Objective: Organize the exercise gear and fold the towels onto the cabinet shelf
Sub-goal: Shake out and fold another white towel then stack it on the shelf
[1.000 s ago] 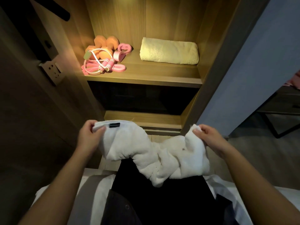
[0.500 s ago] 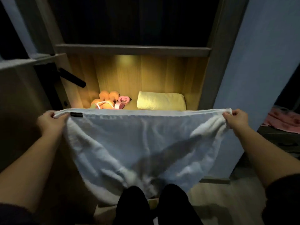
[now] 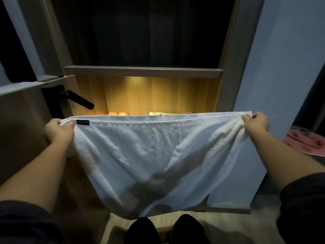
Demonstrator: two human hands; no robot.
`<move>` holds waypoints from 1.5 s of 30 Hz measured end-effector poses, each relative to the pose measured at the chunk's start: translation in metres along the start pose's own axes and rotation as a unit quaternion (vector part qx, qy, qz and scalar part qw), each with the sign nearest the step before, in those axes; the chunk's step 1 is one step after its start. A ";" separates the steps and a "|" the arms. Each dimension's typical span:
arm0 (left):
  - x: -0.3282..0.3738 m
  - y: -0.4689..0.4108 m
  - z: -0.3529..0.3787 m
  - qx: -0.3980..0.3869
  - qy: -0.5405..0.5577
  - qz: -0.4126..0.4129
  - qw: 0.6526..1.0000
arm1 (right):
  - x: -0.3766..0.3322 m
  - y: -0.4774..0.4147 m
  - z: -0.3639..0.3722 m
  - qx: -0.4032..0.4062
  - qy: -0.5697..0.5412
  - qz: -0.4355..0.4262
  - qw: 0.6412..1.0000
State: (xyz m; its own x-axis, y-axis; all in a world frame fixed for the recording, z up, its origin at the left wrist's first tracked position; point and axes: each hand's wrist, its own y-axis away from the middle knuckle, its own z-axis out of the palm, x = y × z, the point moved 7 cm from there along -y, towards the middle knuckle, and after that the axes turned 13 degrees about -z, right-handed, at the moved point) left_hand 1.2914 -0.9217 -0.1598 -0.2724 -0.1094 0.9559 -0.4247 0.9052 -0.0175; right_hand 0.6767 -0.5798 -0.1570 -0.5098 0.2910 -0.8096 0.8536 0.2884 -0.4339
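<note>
Your left fingers (image 3: 67, 124) are curled over the top hem of the white towel (image 3: 149, 155) at its 9 o'clock corner, thumb pressed on the near face, so your left hand (image 3: 59, 130) has a firm pinch on that corner. Your right fingers (image 3: 247, 118) are curled the same way over the 3 o'clock corner, and your right hand (image 3: 255, 123) grips bunched cloth there. Both hands sit well apart, and the hem is drawn nearly straight between them. A small black label (image 3: 83, 122) lies on the hem just beside your left thumb, toward 3 o'clock from it. The towel hangs open and unfolded, with creases running from both corners toward 6 o'clock. Its lower edge sags to a rounded point above your dark-clad legs (image 3: 142, 229). Both forearms are bare, and a dark sleeve (image 3: 302, 199) covers the right arm near the elbow. Behind the towel, toward 12 o'clock, is the cabinet's lit compartment (image 3: 158, 95), most of it hidden by the cloth. Over the hem, at about 11 o'clock from the towel's middle, only the tops of two orange dumbbells (image 3: 117, 113) show. At about 12 o'clock a strip of a yellow towel (image 3: 168, 113) shows inside the same compartment. How either lies on the shelf cannot be told. A black door handle (image 3: 80, 100) projects at 10 o'clock, and a pink cloth (image 3: 304, 143) lies at 3 o'clock beyond your right hand.
</note>
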 end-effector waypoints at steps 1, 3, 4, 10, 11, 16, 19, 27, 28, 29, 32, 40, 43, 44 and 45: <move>0.002 0.002 0.001 -0.002 0.000 0.000 1.000 | -0.001 0.002 0.002 0.003 -0.001 0.004 1.000; 0.006 0.006 0.005 -0.006 -0.002 0.005 1.000 | -0.007 0.007 0.007 0.005 -0.003 0.012 1.000; 0.009 0.010 0.007 -0.009 -0.008 0.013 1.000 | -0.011 0.010 0.011 0.004 -0.004 0.013 1.000; 0.019 0.032 0.020 -0.049 0.022 0.040 0.998 | -0.040 0.024 0.027 -0.006 -0.030 -0.015 0.999; 0.020 0.037 0.023 -0.062 0.033 0.039 0.997 | -0.045 0.027 0.029 -0.012 -0.039 -0.020 0.999; 0.043 0.077 0.050 -0.143 0.049 0.074 0.986 | -0.097 0.054 0.061 -0.132 -0.090 -0.113 0.981; 0.072 0.119 0.075 -0.208 0.034 0.135 0.968 | -0.151 0.088 0.082 -0.218 -0.122 -0.203 0.947; 0.141 0.221 0.099 -0.400 0.025 0.276 0.873 | -0.240 0.163 0.110 -0.444 -0.129 -0.326 0.825; 0.143 0.226 0.099 -0.411 0.015 0.287 0.865 | -0.241 0.165 0.109 -0.444 -0.149 -0.321 0.823; 0.143 0.227 0.099 -0.417 0.007 0.295 0.860 | -0.242 0.165 0.108 -0.437 -0.168 -0.313 0.826; 0.141 0.225 0.096 -0.423 0.024 0.310 0.851 | -0.240 0.161 0.107 -0.392 -0.181 -0.310 0.847; 0.026 0.207 0.123 -0.505 -0.093 0.201 0.834 | -0.234 0.128 0.103 -0.241 -0.177 -0.244 0.922; -0.033 0.195 0.127 -0.487 -0.183 0.187 0.834 | -0.223 0.108 0.099 -0.192 -0.161 -0.210 0.945; -0.053 0.188 0.128 -0.469 -0.217 0.180 0.837 | -0.218 0.102 0.097 -0.176 -0.157 -0.200 0.951; -0.074 0.182 0.127 -0.450 -0.255 0.173 0.838 | -0.214 0.097 0.095 -0.163 -0.155 -0.192 0.955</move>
State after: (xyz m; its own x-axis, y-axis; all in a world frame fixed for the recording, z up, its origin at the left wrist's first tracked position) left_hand 1.1246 -0.8011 -0.2709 -0.6762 0.2695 0.6857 0.5167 0.8369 0.1806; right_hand 0.8785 -0.7003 -0.0635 -0.6794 -0.1623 -0.7156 0.5057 0.6031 -0.6169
